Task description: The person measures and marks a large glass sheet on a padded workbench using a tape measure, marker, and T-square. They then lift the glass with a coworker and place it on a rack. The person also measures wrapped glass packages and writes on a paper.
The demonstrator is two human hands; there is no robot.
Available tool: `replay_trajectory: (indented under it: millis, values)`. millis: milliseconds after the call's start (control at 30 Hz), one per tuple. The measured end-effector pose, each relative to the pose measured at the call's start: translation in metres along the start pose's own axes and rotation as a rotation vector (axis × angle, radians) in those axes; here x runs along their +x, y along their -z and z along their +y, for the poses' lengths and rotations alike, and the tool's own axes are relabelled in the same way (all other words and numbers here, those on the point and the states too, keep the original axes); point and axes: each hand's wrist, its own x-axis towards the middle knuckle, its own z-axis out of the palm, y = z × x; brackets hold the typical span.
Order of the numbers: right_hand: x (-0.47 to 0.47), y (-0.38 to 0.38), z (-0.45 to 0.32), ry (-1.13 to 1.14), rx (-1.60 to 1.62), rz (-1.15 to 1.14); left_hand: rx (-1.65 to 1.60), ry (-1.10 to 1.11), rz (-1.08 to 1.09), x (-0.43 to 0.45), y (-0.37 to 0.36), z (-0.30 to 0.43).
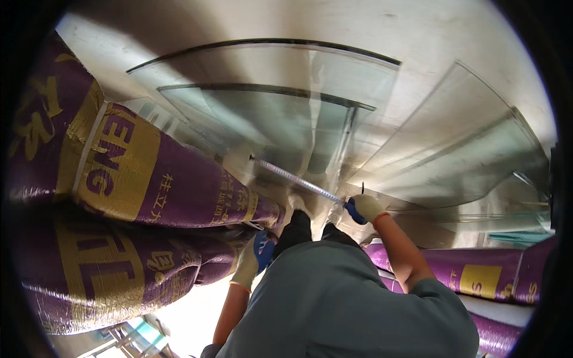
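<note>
My right hand (363, 209), in a cream glove with a blue palm, grips a tape measure whose extended blade (295, 179) slants up and left, past the front of the leaning glass. A short dark item, perhaps a pen, sticks up at its fingers. My left hand (258, 255), gloved alike, hangs beside the purple wrapped rolls; whether it holds anything does not show. Ahead lean glass panes with dark curved-looking edges, a nearer one (264, 112) and a larger one (358, 67) behind. Another glass pane (465, 134) leans at the right.
Large rolls in purple and gold printed wrapping (179, 179) crowd the left side, with another wrapped roll (121, 268) below. More purple wrapped rolls (447, 268) lie at the right. A pale wall (438, 27) stands behind the glass. Metal framing (130, 335) shows at lower left.
</note>
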Motion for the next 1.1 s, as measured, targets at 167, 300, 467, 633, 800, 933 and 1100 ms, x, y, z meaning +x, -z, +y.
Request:
replay_trajectory:
  millis: [167, 300, 467, 633, 800, 933, 1100]
  values:
    - [0.016, 0.014, -0.011, 0.039, 0.078, 0.155, 0.059, -0.119, -0.097, 0.041, 0.012, 0.03]
    - [0.023, 0.005, -0.015, 0.08, 0.152, 0.157, 0.171, -0.097, -0.131, 0.074, 0.022, 0.055]
    - [0.038, -0.011, -0.013, 0.058, 0.115, -0.013, 0.176, -0.003, -0.058, 0.098, 0.028, 0.063]
    - [0.03, -0.026, -0.011, 0.082, -0.046, -0.068, 0.229, -0.204, -0.097, 0.106, 0.026, 0.028]
    - [0.021, -0.031, -0.017, 0.212, -0.122, -0.156, 0.206, -0.221, -0.312, 0.136, 0.002, -0.003]
    - [0.017, -0.021, -0.024, -0.106, 0.036, -0.19, 0.2, -0.192, -0.413, 0.141, -0.032, 0.007]
    - [-0.012, -0.023, 0.005, -0.155, 0.096, -0.214, 0.141, -0.152, -0.496, 0.141, -0.065, 0.04]
